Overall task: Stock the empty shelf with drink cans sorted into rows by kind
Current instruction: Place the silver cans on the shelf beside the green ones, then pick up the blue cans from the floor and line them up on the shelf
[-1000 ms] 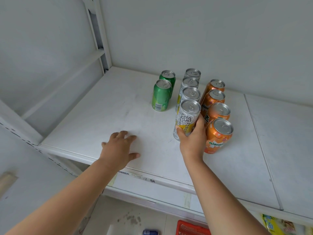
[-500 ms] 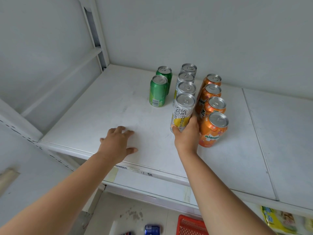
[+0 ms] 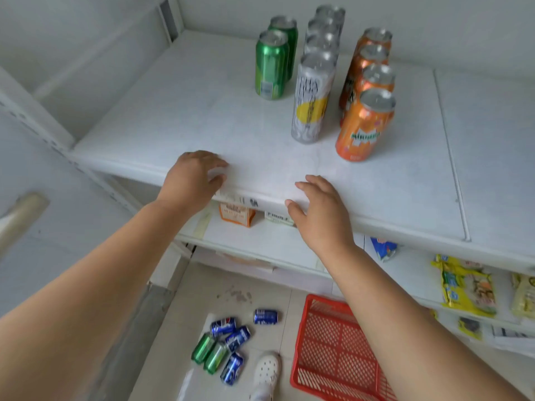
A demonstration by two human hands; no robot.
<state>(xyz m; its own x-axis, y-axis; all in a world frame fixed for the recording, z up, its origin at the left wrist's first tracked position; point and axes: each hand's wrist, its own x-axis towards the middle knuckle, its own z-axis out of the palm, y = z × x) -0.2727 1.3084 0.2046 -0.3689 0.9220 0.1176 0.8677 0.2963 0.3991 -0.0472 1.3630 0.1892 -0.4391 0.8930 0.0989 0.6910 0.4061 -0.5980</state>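
Looking down past our arms, we see the loose cans on the floor [image 3: 228,347], a huddle of blue and green ones lying on their sides beside the red basket [image 3: 333,348], with a white shoe [image 3: 267,371] just next to them. That, we judge, is where the next pick comes from.

Up at the shelf [image 3: 202,117] edge, our left hand [image 3: 192,178] rests with its fingers laid over the front lip, holding nothing. Our right hand [image 3: 320,212] hovers just beside the same lip, fingers spread and loose, also empty. The two are apart, neither clamped on a can.

Further in stand the rows. The orange row [image 3: 366,123] is four deep, its front can nearest us. To its left is the silver row [image 3: 312,96], also four, front can close to the orange one, though we cannot tell if they touch. Beyond, the green row [image 3: 272,65] has only two.

So the green line wants filling, and the blue kind has no row yet. To do this well, we suggest we bend for the green cans first, take one kind at a time, and set each upright directly in front of its row. Blue would start a fresh line on the bare shelf to the left. Keep the gaps even, and mind the elbows near those tall silver cans; they look easy to tip.
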